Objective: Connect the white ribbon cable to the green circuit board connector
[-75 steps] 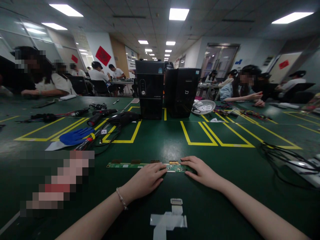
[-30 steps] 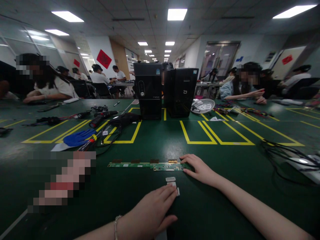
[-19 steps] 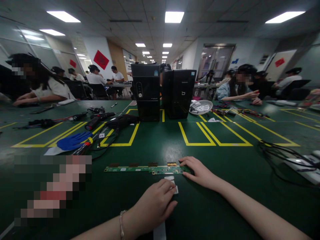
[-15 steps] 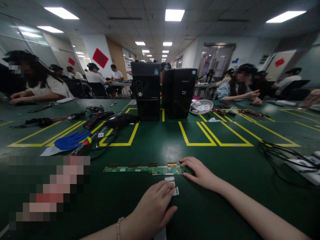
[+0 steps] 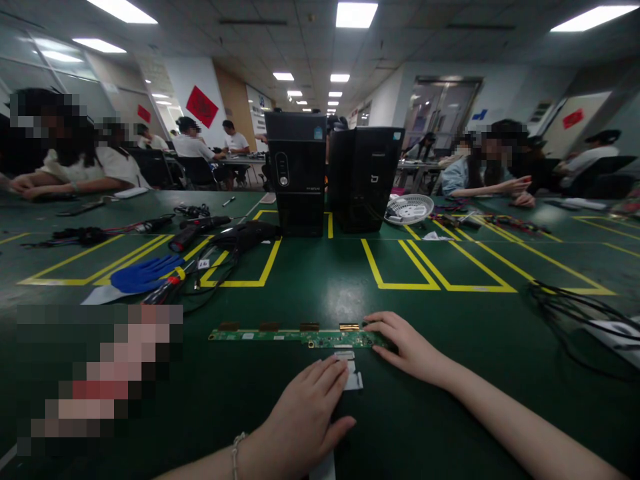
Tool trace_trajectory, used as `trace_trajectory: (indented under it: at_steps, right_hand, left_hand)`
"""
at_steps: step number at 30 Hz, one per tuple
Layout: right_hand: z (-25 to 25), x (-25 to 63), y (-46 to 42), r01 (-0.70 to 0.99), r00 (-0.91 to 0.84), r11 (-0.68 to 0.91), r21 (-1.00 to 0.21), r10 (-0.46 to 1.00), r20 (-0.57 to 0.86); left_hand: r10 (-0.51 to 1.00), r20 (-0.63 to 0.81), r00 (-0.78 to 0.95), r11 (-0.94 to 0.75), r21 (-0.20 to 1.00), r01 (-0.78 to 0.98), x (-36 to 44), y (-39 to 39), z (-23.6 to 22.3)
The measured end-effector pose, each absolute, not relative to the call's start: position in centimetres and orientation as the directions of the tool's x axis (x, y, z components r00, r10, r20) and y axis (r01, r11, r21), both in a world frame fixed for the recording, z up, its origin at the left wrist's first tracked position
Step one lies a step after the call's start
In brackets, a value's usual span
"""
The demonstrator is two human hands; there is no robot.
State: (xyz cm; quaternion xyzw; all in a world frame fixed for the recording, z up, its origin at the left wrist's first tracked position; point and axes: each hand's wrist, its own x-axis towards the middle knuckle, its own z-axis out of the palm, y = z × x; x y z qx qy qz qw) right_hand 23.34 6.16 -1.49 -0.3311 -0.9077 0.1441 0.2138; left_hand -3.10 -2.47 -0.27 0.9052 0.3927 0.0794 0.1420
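A long, narrow green circuit board [image 5: 280, 337] lies across the table in front of me, with several copper-brown tabs along its far edge. My right hand [image 5: 407, 343] holds the board's right end, fingers at the far edge and thumb at the near one. A white flat ribbon cable [image 5: 354, 381] runs from below the board's near edge toward me. Over that cable my left hand [image 5: 310, 407] lies flat, fingertips on it and thumb spread apart. The palm hides the cable's middle; a white stretch reappears at the bottom edge.
Two black computer towers [image 5: 300, 180] stand at the back centre. Left are a blue glove [image 5: 145, 277], a screwdriver [image 5: 167, 288] and a black heat-gun-like tool [image 5: 245, 235]. A white basket [image 5: 410, 209] sits behind right; black cables [image 5: 565, 313] lie right. Several people sit around.
The view has tilted and shifted slightly. Both hands stay on the board and the ribbon cable, with the left fingers a little flatter.
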Motion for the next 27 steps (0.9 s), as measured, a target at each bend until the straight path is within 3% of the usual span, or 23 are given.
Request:
trace_trajectory:
  at_steps: [9, 14, 21, 27]
  right_hand:
    - [-0.6, 23.6, 5.4, 0.436, -0.784, 0.807, -0.397, 0.558, 0.273]
    - [-0.2, 23.6, 5.3, 0.469, -0.794, 0.788, -0.400, 0.574, 0.199]
    - [-0.3, 23.8, 5.4, 0.480, -0.798, 0.775, -0.410, 0.580, 0.162]
    - [-0.2, 23.7, 5.3, 0.490, -0.793, 0.761, -0.426, 0.591, 0.144]
  left_hand:
    - [0.726, 0.015, 0.687, -0.648, 0.346, 0.678, -3.4, -2.3, 0.0]
    - [0.719, 0.058, 0.693, -0.665, 0.349, 0.661, -3.4, -2.3, 0.0]
    - [0.721, -0.041, 0.692, -0.643, 0.332, 0.690, -2.6, -2.2, 1.3]
    - [0.717, -0.014, 0.697, -0.655, 0.329, 0.680, -2.8, -2.1, 1.0]
